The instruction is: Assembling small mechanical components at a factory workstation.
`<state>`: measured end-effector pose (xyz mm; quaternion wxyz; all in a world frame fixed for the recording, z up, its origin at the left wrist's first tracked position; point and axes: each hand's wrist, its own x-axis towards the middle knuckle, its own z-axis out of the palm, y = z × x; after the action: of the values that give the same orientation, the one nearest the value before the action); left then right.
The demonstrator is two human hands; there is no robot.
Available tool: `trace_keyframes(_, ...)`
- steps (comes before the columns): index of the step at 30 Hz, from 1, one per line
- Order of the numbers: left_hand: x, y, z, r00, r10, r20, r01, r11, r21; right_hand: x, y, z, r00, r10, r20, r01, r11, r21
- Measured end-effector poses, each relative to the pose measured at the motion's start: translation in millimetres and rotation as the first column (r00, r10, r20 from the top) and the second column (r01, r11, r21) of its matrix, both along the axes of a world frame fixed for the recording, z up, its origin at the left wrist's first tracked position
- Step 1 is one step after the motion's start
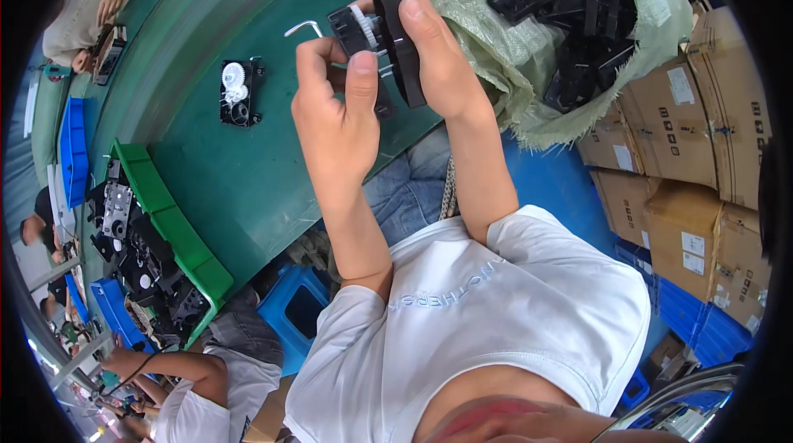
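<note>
The broad, smooth green worktable (264,170) is overhung by both hands. At its far right edge a pale-green woven plastic sack (665,5), mouth open, is filled with loose black moulded parts (570,5); beyond it, brown cardboard cartons (686,113) are stacked. On the left, a green plastic bin (178,232) is heaped with more black parts.

Above the table, in front of the sack, a black plastic assembly (398,47) is held up between the hands, clear of the surface. Its long dark plate is gripped by the right hand (442,59), with the thumb laid along the near face and the fingers wrapped behind. The geared side is pinched by the left hand (337,125), its thumb and index finger closed to roughly the width of the part. Between the two sides a white toothed gear (364,27) and thin metal pins are exposed; whether the sides are fully seated cannot be told.

A smaller black unit with white gears (238,94) is left lying flat on the table, untouched. Beside the left index finger a thin bent metal rod (304,27) is seen; its attachment cannot be made out.

The held piece is judged to be partway through handling: the gear is in place, but closing up appears not yet done, and plenty of parts are left in sack and bin.
</note>
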<state>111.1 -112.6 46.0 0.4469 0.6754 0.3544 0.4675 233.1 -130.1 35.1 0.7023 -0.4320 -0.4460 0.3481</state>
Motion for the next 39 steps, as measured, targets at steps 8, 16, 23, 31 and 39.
trace_keyframes(8, -3, 3, -2, 0.988, -0.139, 0.072, 0.149, 0.978, -0.147, 2, 3, -7, 0.999, 0.037, -0.030, -0.034, 0.995, 0.097)
trace_keyframes(16, 5, 1, -5, 0.993, -0.094, 0.072, 0.103, 0.987, -0.127, 9, 9, -13, 0.995, 0.061, -0.081, -0.055, 0.996, 0.073)
trace_keyframes(23, 4, 1, 4, 0.999, -0.031, 0.043, 0.036, 0.993, -0.115, 7, 16, -15, 0.981, 0.150, -0.125, -0.137, 0.985, 0.107)
trace_keyframes(31, 2, 1, -3, 0.999, -0.040, -0.016, 0.038, 0.994, -0.100, 7, 12, -17, 0.972, 0.153, -0.179, -0.154, 0.988, 0.013)
trace_keyframes(39, 8, 4, -5, 0.998, -0.052, -0.043, 0.049, 0.997, -0.065, 14, 13, -21, 0.994, 0.094, -0.063, -0.097, 0.995, -0.037)
